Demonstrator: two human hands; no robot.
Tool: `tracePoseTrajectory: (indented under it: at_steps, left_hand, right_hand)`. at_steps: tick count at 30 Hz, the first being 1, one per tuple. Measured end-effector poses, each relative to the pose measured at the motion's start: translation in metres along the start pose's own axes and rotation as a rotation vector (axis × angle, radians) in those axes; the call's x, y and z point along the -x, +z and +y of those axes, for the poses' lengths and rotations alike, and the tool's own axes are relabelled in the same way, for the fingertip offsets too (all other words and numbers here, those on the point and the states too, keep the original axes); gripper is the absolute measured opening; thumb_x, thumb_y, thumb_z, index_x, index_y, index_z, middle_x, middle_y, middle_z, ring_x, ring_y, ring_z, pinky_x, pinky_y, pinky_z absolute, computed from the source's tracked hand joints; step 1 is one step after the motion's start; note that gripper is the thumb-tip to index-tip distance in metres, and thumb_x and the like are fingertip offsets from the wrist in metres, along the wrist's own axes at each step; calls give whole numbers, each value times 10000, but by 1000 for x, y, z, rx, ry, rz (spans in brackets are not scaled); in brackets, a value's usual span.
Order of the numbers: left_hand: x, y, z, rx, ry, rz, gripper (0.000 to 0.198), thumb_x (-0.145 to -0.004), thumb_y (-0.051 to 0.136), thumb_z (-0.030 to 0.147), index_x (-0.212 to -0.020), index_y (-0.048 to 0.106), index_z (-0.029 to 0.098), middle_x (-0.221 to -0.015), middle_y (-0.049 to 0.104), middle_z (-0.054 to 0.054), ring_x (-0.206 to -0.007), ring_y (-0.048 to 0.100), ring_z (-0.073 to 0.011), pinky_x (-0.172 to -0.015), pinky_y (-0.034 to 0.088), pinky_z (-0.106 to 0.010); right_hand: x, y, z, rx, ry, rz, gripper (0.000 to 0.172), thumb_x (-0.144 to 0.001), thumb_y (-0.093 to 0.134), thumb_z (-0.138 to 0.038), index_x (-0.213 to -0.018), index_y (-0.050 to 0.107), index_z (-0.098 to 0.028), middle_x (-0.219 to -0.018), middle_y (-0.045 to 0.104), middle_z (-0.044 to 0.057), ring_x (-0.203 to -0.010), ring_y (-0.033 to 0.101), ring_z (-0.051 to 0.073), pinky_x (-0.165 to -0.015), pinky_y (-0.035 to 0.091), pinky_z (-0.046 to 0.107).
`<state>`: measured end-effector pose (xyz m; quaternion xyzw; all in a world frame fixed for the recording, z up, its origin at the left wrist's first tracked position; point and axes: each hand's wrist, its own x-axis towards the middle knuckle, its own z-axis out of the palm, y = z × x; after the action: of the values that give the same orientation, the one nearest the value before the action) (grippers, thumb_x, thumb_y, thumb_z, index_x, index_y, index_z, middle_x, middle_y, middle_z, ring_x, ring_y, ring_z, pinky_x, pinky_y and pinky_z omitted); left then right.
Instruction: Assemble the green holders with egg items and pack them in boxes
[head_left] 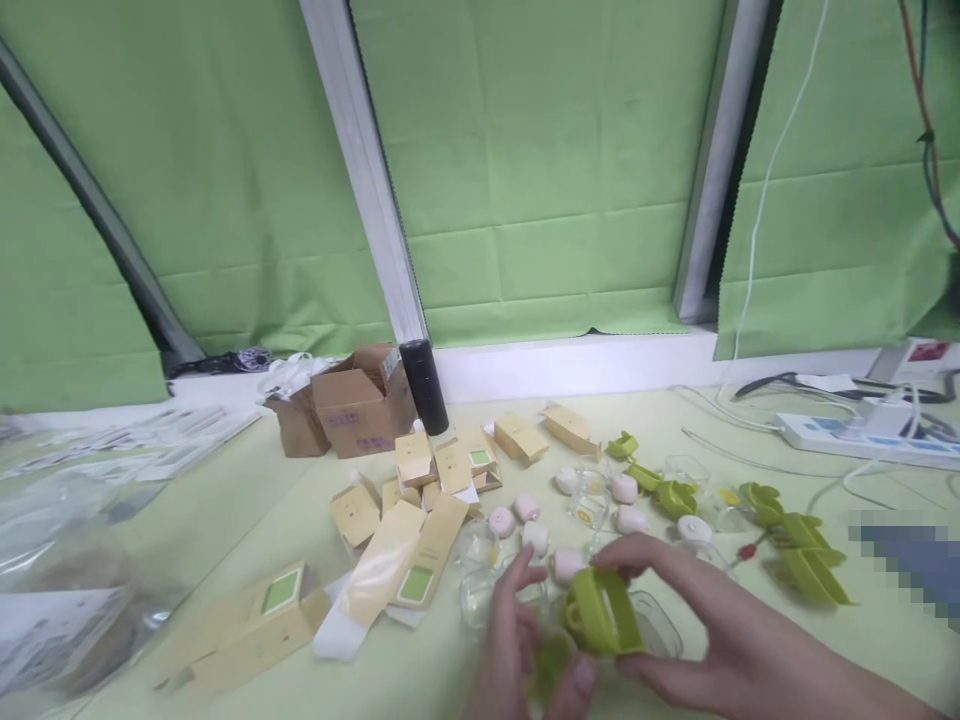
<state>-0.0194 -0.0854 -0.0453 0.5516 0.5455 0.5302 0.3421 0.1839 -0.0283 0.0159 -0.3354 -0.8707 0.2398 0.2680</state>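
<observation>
Right hand (712, 630) pinches 1 green case (589, 612), left hand (504, 650) grip unclear, 1 bottle (424, 387) behind.

The held shell (591, 618) looks like smooth plastic with a soft sheen, and the cups (478, 597) are clear, glossy plastic. I see matt card cartons (435, 545), a duller cardboard box (360, 418), creased cloth blinds (525, 170) and a crinkled, shiny plastic bag (67, 545).

I seem to be in a small assembly workshop: my bench (240, 510) is spread with loose green plastic shells (814, 576), small tan card boxes (435, 545) and an open cardboard carton (356, 418), a power strip (810, 436) plugged up on my right.
</observation>
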Motion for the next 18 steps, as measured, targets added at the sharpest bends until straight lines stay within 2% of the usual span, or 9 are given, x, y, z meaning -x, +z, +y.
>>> tracePoseTrajectory:
  at_steps: [2, 3, 5, 6, 9, 12, 15, 18]
  left_hand:
    - [-18, 2, 18, 335, -154, -208, 682, -786, 557, 564, -1322, 382, 181, -1055, 594, -122, -682, 551, -160, -599, 446, -294]
    - [-26, 2, 26, 463, -208, -254, 656, -796, 548, 565, -1302, 397, 177, -934, 604, -84, -639, 527, -144, -567, 429, -276]
    - [-39, -2, 36, 645, -243, -236, 539, -795, 580, 499, -1208, 464, 173, -783, 570, -23, -600, 494, -129, -532, 405, -254]
    - [-43, -4, 38, 715, -232, -194, 476, -781, 602, 445, -1151, 490, 168, -778, 567, -17, -597, 487, -123, -535, 406, -252]
    - [-46, -9, 40, 885, -256, -110, 367, -728, 590, 338, -1028, 512, 142, -829, 588, -33, -573, 481, -105, -531, 409, -251]
    - [-43, -7, 39, 967, -374, -116, 508, -720, 575, 358, -1152, 443, 126, -699, 561, 8, -489, 450, -95, -449, 364, -224]
    - [-41, 0, 44, 1015, -473, -155, 599, -787, 554, 374, -1298, 316, 170, -799, 621, -29, -537, 544, -118, -482, 415, -226]
    - [-40, 7, 48, 1048, -550, -189, 499, -878, 503, 340, -1321, 321, 195, -1012, 627, -84, -739, 648, -154, -662, 493, -256]
  right_hand:
    - [-20, 1, -10, -59, -54, -24, 537, -729, 663, -214, -1231, 483, -272, -1168, 633, 49, -1059, 609, 230, -895, 526, 362]
    - [-29, 2, -10, -88, -46, -18, 575, -747, 636, -215, -1283, 435, -270, -1188, 618, 59, -1055, 606, 228, -875, 533, 377]
    - [-44, 4, -1, -92, 20, -4, 588, -781, 557, -183, -1337, 381, -253, -1220, 589, 80, -1057, 596, 227, -851, 536, 406]
    - [-51, 6, 5, -43, 51, -13, 553, -783, 536, -174, -1319, 418, -235, -1218, 584, 91, -1071, 582, 243, -861, 521, 439]
    - [-64, 21, 25, 166, 55, -89, 273, -760, 611, -260, -1017, 661, -183, -1145, 611, 120, -1114, 522, 338, -929, 405, 577]
    - [-69, 37, 35, 189, 29, -157, 182, -734, 693, -357, -813, 696, -193, -1040, 653, 90, -1057, 545, 336, -932, 383, 578]
    - [-66, 38, 37, 155, 47, -141, 184, -772, 681, -361, -845, 658, -193, -918, 673, 51, -934, 602, 265, -894, 443, 507]
    - [-51, 23, 36, -5, 107, -49, 199, -888, 556, -369, -978, 594, -195, -918, 668, 45, -865, 632, 210, -794, 528, 405]
